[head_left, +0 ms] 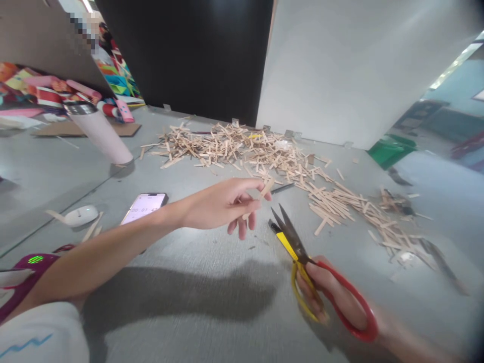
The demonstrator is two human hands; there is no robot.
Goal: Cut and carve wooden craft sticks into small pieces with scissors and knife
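My left hand (pixel 223 204) hovers over the grey table (pixel 196 312), thumb and fingers pinched on a short wooden stick (pixel 264 190). My right hand (pixel 333 295), low at the right, grips scissors (pixel 298 247) with one red and one yellow handle loop. The dark blades are open and point up-left toward the stick, a short gap below it. A broad heap of cut wooden sticks (pixel 264 156) lies on the table beyond both hands.
A phone (pixel 143 206) with a lit screen lies left of my left arm. Further left are a white rounded object (pixel 80 215) and a pink cylinder (pixel 102 133). White and black boards stand behind the heap. A green bin (pixel 391 149) is at the right.
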